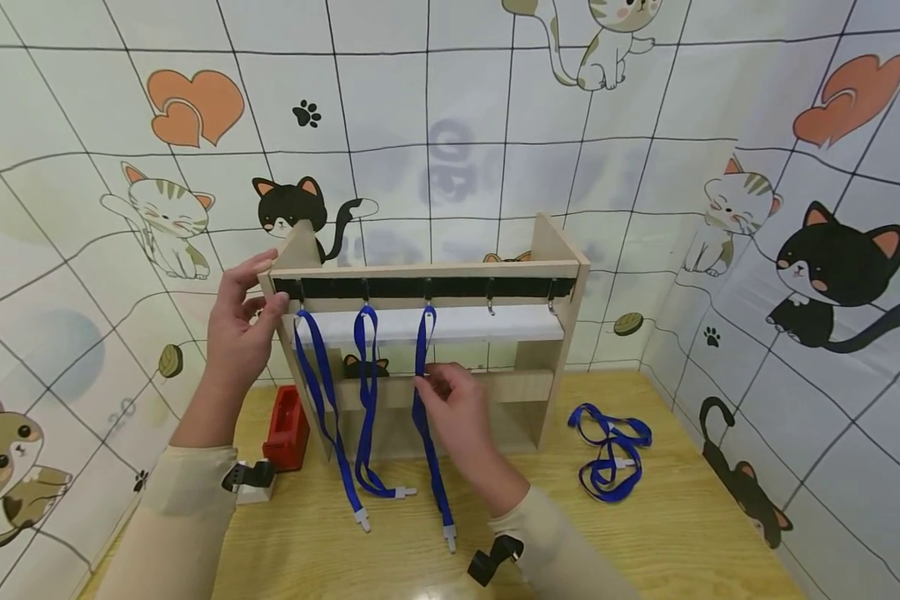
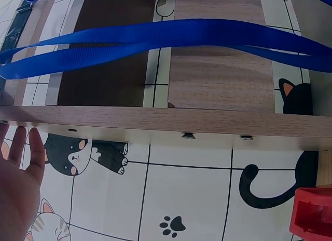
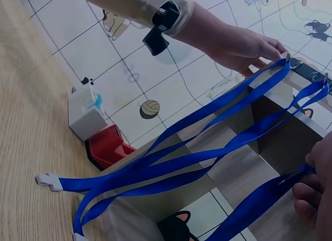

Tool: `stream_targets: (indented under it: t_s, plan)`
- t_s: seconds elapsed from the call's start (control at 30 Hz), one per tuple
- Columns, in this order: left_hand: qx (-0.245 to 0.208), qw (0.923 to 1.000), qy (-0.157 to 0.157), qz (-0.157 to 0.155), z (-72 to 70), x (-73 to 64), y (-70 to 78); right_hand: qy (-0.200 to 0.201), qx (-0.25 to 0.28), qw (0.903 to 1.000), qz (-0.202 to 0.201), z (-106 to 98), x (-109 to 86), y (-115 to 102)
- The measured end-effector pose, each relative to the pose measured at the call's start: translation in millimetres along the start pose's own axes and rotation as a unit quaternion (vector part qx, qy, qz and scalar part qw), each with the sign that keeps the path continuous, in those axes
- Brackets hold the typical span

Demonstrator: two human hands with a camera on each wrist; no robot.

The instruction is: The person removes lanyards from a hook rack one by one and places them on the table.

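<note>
My left hand [image 1: 243, 321] holds the upper left edge of a wooden rack [image 1: 427, 268], thumb at the front and fingers against the outer side. With my right hand [image 1: 461, 417] I pinch the third blue lanyard [image 1: 430, 442] partway down its strap. That lanyard hangs from the middle hook, its white clip down by the table. To its left, two more blue lanyards [image 1: 320, 375] [image 1: 367, 400] hang from their own hooks. In the right wrist view the left lanyard's white clip [image 3: 49, 182] shows near the table.
A loose blue lanyard [image 1: 611, 450] lies on the table right of the rack. Two bare hooks [image 1: 491, 307] [image 1: 551, 305] hang at the right of the black strip. A red tape dispenser [image 1: 288, 429] and a white box [image 3: 87, 111] stand at the left. Cat-print walls enclose the table.
</note>
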State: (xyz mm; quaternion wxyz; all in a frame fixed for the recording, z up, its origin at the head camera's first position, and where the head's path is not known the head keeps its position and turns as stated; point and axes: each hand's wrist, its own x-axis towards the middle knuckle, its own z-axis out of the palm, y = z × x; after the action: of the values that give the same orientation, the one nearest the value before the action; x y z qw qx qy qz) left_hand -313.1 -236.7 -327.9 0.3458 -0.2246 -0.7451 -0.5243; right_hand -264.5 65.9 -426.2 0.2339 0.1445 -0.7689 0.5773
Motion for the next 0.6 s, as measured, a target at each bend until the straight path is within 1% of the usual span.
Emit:
stream_targets:
  t_s: [0.1, 0.33, 0.5, 0.6]
  plan:
    - [0.002, 1.0, 0.0, 0.0, 0.1, -0.3, 0.1, 0.007, 0.007, 1.0, 0.0, 1, 0.5, 2]
    - [0.009, 0.9999, 0.003, -0.002, 0.4, 0.3, 0.8, 0.007, 0.019, 0.9998, -0.004, 1, 1.2, 2]
    - [0.008, 1.0, 0.001, -0.001, 1.0, 0.3, 0.5, 0.007, 0.037, 0.9992, -0.009, -4, -0.5, 0]
    - [0.006, 1.0, 0.002, 0.001, 0.7, 0.2, -0.5, 0.004, 0.046, 0.9987, -0.023, -9, -0.9, -3]
